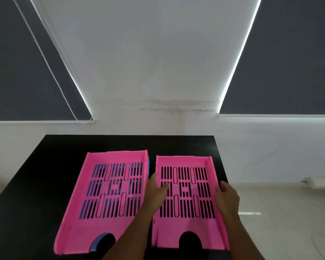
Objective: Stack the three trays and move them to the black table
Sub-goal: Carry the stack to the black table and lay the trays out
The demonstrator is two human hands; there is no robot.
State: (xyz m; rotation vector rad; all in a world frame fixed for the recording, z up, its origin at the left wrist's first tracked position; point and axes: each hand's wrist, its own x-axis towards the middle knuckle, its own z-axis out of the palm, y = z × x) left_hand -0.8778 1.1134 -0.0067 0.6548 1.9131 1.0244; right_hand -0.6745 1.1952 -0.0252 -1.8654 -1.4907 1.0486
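Observation:
Two pink slotted trays lie side by side on the black table (45,175). The left pink tray (77,224) sits on top of a blue tray (99,241), whose blue shows through the slots, at the right edge and in the front notch. The right pink tray (186,225) lies alone on the table. My left hand (156,192) grips its left wall, thumb inside on the slotted floor. My right hand (226,196) clasps its right wall from outside.
A white wall stands behind the table, with dark roller blinds (26,81) on both sides and a bead chain (51,70) at the left. Pale floor (280,212) lies to the right of the table, with a white object (319,182) near the wall.

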